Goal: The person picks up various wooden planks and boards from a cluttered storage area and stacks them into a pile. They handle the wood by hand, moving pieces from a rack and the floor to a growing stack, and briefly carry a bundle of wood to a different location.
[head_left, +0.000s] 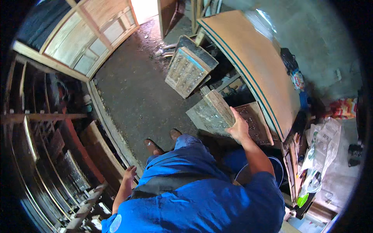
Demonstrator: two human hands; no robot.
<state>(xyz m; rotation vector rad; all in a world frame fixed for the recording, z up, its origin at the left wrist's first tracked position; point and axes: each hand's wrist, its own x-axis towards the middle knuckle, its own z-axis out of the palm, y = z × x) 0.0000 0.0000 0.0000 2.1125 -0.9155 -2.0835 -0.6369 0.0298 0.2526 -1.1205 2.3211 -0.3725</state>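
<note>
My right hand [237, 127] reaches out to the right, its thumb and fingers spread apart. In the view it overlaps the near end of a thick, worn wooden panel [220, 105]; whether it touches the wood I cannot tell. Beside that panel lies a brown wooden panel [254, 122] with a raised rim and pale specks. Farther ahead, a slatted wooden panel [186, 72] with a blue strip leans at a slant. My left hand [129, 175] hangs low by my left side, fingers loosely bent and nothing visible in it.
A large tan board [252, 66] with a dark green edge stands on the right. Near my right arm is a blue bucket [277, 171]. Plastic bags [324, 139] lie far right. Wooden racks [50, 155] line the left, along a low ledge [110, 124]. Ahead is a bright doorway [145, 11].
</note>
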